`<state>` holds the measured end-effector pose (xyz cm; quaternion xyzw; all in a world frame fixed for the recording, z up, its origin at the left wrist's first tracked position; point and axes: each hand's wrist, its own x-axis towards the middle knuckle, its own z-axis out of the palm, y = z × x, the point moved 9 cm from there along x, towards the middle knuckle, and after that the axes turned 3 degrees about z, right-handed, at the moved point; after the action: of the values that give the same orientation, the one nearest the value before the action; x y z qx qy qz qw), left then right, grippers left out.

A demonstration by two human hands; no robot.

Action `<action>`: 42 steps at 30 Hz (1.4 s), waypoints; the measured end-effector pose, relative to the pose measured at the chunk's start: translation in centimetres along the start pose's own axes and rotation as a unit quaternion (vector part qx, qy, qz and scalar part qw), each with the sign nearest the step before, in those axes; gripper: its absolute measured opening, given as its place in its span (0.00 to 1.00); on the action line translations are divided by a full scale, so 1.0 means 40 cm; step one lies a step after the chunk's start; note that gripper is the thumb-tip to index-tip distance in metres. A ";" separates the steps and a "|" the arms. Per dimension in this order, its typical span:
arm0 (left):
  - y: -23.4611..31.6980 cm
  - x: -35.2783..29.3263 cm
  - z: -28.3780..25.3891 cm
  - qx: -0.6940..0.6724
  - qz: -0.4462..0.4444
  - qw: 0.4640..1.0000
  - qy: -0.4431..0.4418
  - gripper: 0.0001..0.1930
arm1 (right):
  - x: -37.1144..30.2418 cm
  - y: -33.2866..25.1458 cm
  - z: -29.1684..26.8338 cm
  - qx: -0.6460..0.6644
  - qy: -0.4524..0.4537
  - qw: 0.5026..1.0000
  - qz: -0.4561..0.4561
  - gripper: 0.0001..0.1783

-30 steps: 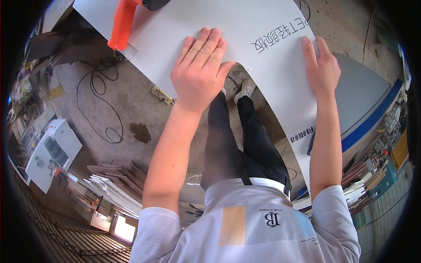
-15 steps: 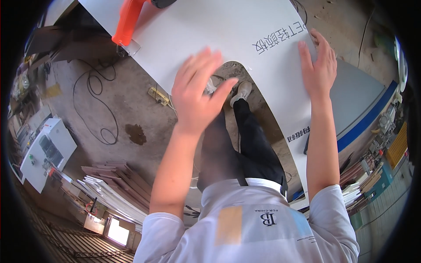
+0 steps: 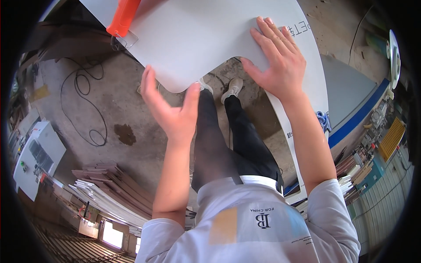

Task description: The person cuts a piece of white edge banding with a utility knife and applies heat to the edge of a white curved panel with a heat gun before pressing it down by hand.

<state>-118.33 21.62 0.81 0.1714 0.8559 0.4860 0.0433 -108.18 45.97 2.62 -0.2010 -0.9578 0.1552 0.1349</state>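
Observation:
A large white board (image 3: 188,39) with a curved cutout stretches across the top of the view. Its rounded corner, left of the cutout, lies between the spread thumb and fingers of my left hand (image 3: 171,111). That hand is open at the board's edge; whether it touches the edge I cannot tell. My right hand (image 3: 280,65) rests flat on the board just right of the cutout, fingers stretched and covering part of some dark print. An orange-handled tool (image 3: 124,17) with a wire loop sits on the board at the upper left, partly out of view.
A dark cable (image 3: 94,105) lies coiled on the concrete floor at left, near a dark stain. Stacked strips (image 3: 105,188) stand at lower left. To the right are a grey panel (image 3: 346,92) with a blue edge and a blue bundle (image 3: 323,121) by the board's edge.
My left hand has come down and to the left, uncovering the board's rounded corner. My right hand has slid left from the board's right side to beside the cutout.

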 end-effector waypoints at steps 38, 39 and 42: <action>0.034 0.040 0.083 0.275 0.275 0.920 -0.053 0.39 | -0.003 -0.009 -0.001 -0.003 0.051 0.998 -0.039 0.23; 0.033 0.038 0.083 0.272 0.275 0.921 -0.052 0.39 | -0.001 -0.009 -0.003 -0.002 0.049 0.998 -0.037 0.23; 0.036 0.036 0.081 0.261 0.276 0.924 -0.047 0.38 | -0.005 -0.005 0.005 -0.016 0.062 0.997 -0.048 0.23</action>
<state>-118.52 25.43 0.47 0.4288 0.8683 0.2292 -0.0986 -108.14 45.66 2.45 -0.1663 -0.9585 0.1206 0.1976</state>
